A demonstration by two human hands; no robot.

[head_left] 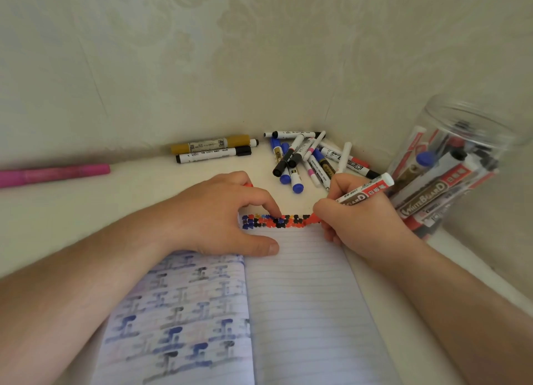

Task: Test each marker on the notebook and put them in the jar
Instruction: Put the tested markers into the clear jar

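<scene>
A pale patterned wall (202, 52) backs a white bench (86, 208). An open lined notebook (302, 298) lies near, with a row of blue, red and black marks (277, 221) along its far edge. The right hand (366, 220) grips a red marker (364, 192), its tip hidden at the row's right end. The left hand (227, 214) rests on the page, index fingertip on the marks, its fingers curled over something red. A marker pile (311, 159) lies beyond; the jar (450, 165), right, holds markers. A pink pen (54, 174) lies far left.
</scene>
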